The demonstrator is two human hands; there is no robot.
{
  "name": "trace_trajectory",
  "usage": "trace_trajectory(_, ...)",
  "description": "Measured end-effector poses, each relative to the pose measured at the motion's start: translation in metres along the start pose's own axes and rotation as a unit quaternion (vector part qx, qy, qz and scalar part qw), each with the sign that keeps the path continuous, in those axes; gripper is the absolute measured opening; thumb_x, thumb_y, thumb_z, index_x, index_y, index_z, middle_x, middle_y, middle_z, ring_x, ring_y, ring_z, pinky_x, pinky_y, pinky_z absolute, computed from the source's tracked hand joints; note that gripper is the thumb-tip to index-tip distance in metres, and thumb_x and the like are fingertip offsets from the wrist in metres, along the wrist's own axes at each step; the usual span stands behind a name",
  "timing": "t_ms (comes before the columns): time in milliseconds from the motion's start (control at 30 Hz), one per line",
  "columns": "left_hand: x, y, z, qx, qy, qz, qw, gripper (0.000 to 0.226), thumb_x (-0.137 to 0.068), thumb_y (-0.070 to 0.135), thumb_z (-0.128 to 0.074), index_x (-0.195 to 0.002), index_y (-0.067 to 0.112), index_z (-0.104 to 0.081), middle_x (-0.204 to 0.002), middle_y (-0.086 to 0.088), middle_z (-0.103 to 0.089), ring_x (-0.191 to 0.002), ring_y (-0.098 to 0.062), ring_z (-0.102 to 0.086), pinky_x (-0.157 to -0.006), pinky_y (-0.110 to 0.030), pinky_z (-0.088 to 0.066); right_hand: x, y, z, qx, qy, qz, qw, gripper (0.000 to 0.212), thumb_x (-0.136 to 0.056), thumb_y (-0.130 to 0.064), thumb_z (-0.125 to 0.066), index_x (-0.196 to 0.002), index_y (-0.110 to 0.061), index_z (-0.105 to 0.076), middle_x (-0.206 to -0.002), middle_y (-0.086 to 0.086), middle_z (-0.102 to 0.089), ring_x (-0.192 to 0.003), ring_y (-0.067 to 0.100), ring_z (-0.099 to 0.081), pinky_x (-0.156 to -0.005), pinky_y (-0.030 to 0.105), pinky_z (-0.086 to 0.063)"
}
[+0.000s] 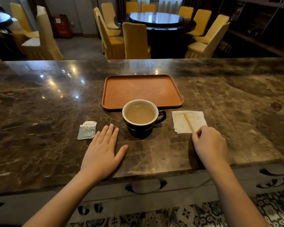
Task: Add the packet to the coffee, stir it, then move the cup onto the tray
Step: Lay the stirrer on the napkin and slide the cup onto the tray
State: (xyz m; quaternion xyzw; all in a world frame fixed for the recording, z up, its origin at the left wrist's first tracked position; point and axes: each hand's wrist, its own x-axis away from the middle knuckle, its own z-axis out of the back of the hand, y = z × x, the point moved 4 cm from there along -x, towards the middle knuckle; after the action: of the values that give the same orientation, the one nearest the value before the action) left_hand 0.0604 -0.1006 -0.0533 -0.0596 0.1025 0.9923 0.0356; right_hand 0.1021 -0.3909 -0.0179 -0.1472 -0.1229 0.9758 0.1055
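Observation:
A black cup (pixel 143 126) with a white inside holds milky coffee and stands on the marble counter, its handle pointing right. Just behind it lies an empty brown tray (pixel 143 90). A torn grey packet (pixel 87 130) lies flat to the cup's left. My left hand (pixel 103 153) rests palm down on the counter between packet and cup, fingers apart, touching neither. My right hand (pixel 210 145) pinches the near end of a wooden stir stick (pixel 189 122), whose far end lies on a white napkin (pixel 188 121) to the right of the cup.
The marble counter (pixel 39 112) stretches wide to both sides, with its front edge just below my wrists. Beyond the counter are yellow-covered chairs (pixel 135 40) and a round dark dining table (pixel 156 18). Dark shelving runs along the right wall.

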Motion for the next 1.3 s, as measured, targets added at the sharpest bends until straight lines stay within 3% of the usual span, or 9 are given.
trace_trajectory(300,0.000,0.000,0.000,0.002,-0.010,-0.002,1.000,0.072,-0.085,0.063,-0.011,-0.143,0.023,0.003,-0.154,0.002,0.007,-0.137,-0.007,0.013,-0.111,-0.028,0.010,0.011,-0.003,-0.003,-0.032,-0.011,-0.049,0.998,0.015,-0.086,-0.021,-0.057,-0.080,-0.007,-0.058,-0.074,0.007,-0.055,-0.064,0.021,-0.046,-0.053,0.029,-0.032)
trace_trajectory(567,-0.006,0.002,0.004,0.001,-0.048,-0.006,0.999,0.072,-0.088,0.059,-0.020,-0.144,0.017,-0.002,-0.156,-0.004,0.001,-0.142,-0.016,0.005,-0.113,-0.032,0.004,0.015,-0.006,-0.003,-0.024,-0.007,-0.040,0.999,0.023,-0.085,-0.028,-0.060,-0.087,-0.005,-0.059,-0.086,0.012,-0.060,-0.069,0.022,-0.049,-0.055,0.031,-0.036)
trace_trajectory(667,-0.014,0.004,0.010,0.002,-0.066,-0.004,0.998,0.072,-0.088,0.058,-0.030,-0.143,0.014,-0.013,-0.156,-0.007,-0.009,-0.142,-0.020,-0.005,-0.115,-0.035,-0.006,0.013,-0.013,0.006,-0.049,0.000,0.001,0.999,0.032,-0.087,-0.036,-0.055,-0.101,-0.007,-0.055,-0.096,0.011,-0.057,-0.081,0.023,-0.052,-0.060,0.032,-0.039)
trace_trajectory(767,-0.020,0.006,0.014,0.023,-0.043,0.005,0.999,0.069,-0.087,0.056,-0.035,-0.139,0.011,-0.025,-0.154,-0.010,-0.015,-0.141,-0.023,-0.010,-0.114,-0.036,-0.011,0.006,-0.034,0.011,-0.129,-0.029,0.100,0.986,0.039,-0.088,-0.039,-0.050,-0.119,-0.015,-0.049,-0.113,0.007,-0.055,-0.095,0.023,-0.053,-0.070,0.031,-0.040)
trace_trajectory(933,-0.028,0.006,0.006,0.042,-0.018,-0.003,0.999,0.075,-0.086,0.060,-0.032,-0.143,0.016,-0.010,-0.156,-0.007,-0.005,-0.142,-0.020,0.001,-0.113,-0.034,-0.002,-0.020,-0.074,0.002,-0.235,-0.170,0.197,0.937,0.043,-0.094,-0.035,-0.040,-0.135,-0.019,-0.036,-0.136,0.005,-0.040,-0.119,0.021,-0.044,-0.094,0.030,-0.034)
trace_trajectory(1033,-0.028,0.002,-0.003,0.021,-0.023,-0.008,0.999,0.075,-0.086,0.062,-0.022,-0.144,0.017,-0.007,-0.156,-0.007,-0.003,-0.142,-0.019,0.003,-0.112,-0.033,0.004,-0.030,-0.088,-0.009,-0.274,-0.252,0.208,0.904,0.034,-0.097,-0.029,-0.036,-0.128,-0.019,-0.045,-0.122,-0.001,-0.048,-0.109,0.011,-0.044,-0.089,0.022,-0.033)
trace_trajectory(1133,-0.026,0.001,-0.007,0.010,-0.007,-0.009,1.000,0.077,-0.083,0.065,-0.014,-0.144,0.018,-0.006,-0.155,-0.006,-0.002,-0.142,-0.017,0.004,-0.111,-0.031,0.006,-0.039,-0.087,-0.017,-0.299,-0.287,0.163,0.895,0.026,-0.096,-0.032,-0.036,-0.112,-0.024,-0.054,-0.100,-0.009,-0.057,-0.085,0.004,-0.052,-0.066,0.015,-0.038)
trace_trajectory(1300,-0.026,0.000,-0.009,0.003,0.000,-0.008,1.000,0.078,-0.082,0.066,-0.011,-0.143,0.019,-0.005,-0.155,-0.005,0.000,-0.141,-0.015,0.005,-0.111,-0.030,0.008,-0.044,-0.078,-0.028,-0.353,-0.354,0.104,0.860,0.027,-0.094,-0.039,-0.039,-0.091,-0.020,-0.059,-0.070,0.004,-0.061,-0.059,0.014,-0.054,-0.056,0.027,-0.042)
